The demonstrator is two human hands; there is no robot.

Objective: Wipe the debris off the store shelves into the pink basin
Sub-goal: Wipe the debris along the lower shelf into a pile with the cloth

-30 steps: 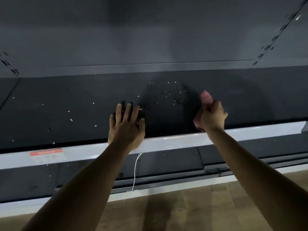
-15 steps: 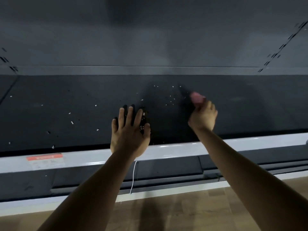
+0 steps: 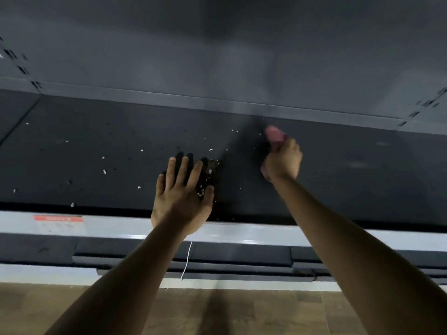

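Observation:
A dark shelf (image 3: 350, 180) runs across the view, sprinkled with small white and brown debris (image 3: 104, 171), mostly to the left and centre. My left hand (image 3: 181, 197) lies flat on the shelf near its front edge, fingers spread, with a small heap of crumbs (image 3: 210, 177) against its right side. Farther back on the shelf, my right hand (image 3: 283, 160) is shut on a pink cloth (image 3: 274, 134). No pink basin is in view.
The shelf's pale front rail (image 3: 242, 234) carries a red and white label (image 3: 59, 222) at the left. A thin white cord (image 3: 187, 261) hangs below the rail. Lower shelf levels and a wooden floor (image 3: 229, 310) lie beneath. A grey back panel (image 3: 217, 56) rises behind.
My right hand has pushed the pink cloth farther back on the shelf. My left hand has stayed in place, and more crumbs have gathered beside it.

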